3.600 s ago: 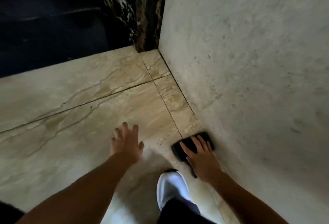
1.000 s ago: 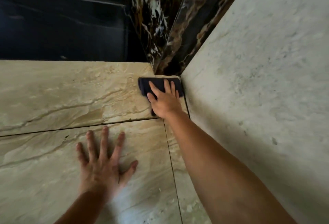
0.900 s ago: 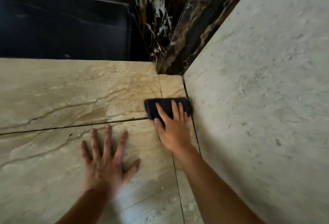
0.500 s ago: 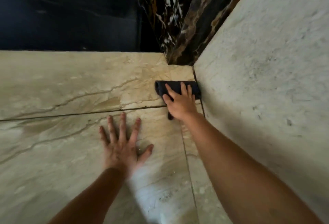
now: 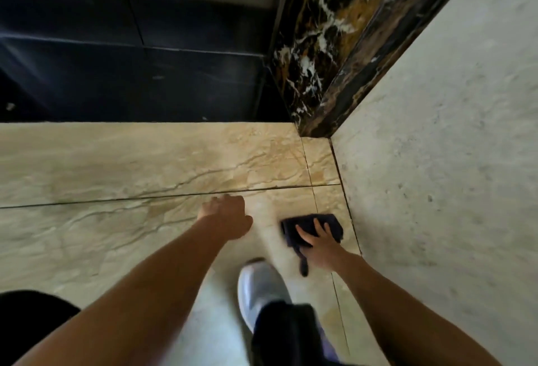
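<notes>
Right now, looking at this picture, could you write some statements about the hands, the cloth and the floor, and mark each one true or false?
1. The right hand lies with spread fingers on the dark cloth. True.
2. The cloth is on the floor, close to the pale wall. True.
3. The left hand also holds the cloth. False: it is apart from the cloth, to its left, and holds nothing.
4. The shoe is red. False: it is whitish.
</notes>
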### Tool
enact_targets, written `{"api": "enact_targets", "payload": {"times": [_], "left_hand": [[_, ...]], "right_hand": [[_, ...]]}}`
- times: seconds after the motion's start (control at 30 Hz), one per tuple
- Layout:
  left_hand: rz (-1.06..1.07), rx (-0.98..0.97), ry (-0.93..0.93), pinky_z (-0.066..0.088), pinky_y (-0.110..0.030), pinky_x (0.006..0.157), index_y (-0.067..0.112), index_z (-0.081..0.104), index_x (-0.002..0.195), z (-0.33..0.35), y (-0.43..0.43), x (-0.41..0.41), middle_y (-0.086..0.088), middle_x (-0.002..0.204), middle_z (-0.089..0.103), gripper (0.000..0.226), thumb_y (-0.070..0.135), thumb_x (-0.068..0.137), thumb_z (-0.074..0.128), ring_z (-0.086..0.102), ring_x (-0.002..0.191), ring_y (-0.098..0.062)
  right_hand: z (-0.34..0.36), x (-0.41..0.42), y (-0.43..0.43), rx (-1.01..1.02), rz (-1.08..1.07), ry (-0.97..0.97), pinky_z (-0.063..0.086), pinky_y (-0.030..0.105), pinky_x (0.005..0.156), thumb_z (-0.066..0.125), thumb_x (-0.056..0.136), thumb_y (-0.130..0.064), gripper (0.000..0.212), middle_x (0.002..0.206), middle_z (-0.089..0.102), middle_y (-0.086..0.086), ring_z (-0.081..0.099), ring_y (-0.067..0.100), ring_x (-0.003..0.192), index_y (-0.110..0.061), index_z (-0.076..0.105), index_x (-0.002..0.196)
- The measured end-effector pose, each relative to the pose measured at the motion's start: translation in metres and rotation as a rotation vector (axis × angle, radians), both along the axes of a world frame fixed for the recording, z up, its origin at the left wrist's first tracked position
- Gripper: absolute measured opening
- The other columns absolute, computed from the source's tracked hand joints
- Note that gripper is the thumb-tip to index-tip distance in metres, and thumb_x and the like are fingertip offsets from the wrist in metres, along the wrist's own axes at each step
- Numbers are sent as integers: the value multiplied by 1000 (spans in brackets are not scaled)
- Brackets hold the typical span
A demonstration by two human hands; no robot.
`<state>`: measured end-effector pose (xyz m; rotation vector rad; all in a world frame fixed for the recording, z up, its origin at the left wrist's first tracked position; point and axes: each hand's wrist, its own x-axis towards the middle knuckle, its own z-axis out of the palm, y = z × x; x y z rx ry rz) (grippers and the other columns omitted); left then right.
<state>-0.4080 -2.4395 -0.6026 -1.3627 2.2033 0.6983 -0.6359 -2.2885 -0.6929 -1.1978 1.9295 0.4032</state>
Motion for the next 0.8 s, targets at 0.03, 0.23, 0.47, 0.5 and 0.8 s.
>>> {"api": "enact_targets", "payload": {"times": [0.03, 0.23, 0.47, 0.5, 0.8], "left_hand": [[36, -2, 15, 47, -42, 99, 20, 53, 131, 1, -5, 7, -12, 138, 55, 48, 46, 91, 47, 53, 126, -34], [156, -170, 89, 47, -44, 93, 18, 48, 126, -29, -65, 2, -12, 130, 55, 42, 41, 92, 48, 52, 122, -34], [225, -272, 89, 19, -59, 119, 24, 3, 156, -110, -122, -26, -17, 166, 0, 77, 62, 95, 30, 4, 151, -45], [240, -271, 81, 16, -61, 120, 24, -3, 156, -117, -128, -25, -17, 166, -6, 79, 64, 95, 24, -1, 152, -46], [296, -337, 128, 3, -69, 117, 25, -12, 156, -148, -181, -30, -18, 165, -16, 96, 80, 79, 1, -10, 150, -47]], "right_hand": [[0, 1, 1, 9, -15, -4, 5, 56, 118, 38, 93, -52, 62, 163, -13, 5, -12, 35, 148, -47, 13, 150], [-14, -11, -14, -221, 220, 98, 8, 57, 117, 21, 98, -53, 52, 164, -8, 3, -13, 37, 148, -49, 12, 149], [-36, -17, -165, -452, 317, 103, -2, 50, 118, 11, 97, -57, 50, 163, -12, -5, -24, 21, 145, -55, 7, 147], [-38, -17, -187, -465, 310, 132, -3, 48, 118, 13, 98, -55, 49, 163, -11, -4, -21, 22, 147, -55, 5, 147], [-49, -29, -382, -542, 118, 251, -2, 48, 119, 18, 99, -52, 49, 164, -2, 1, -11, 26, 149, -54, 9, 147]]}}
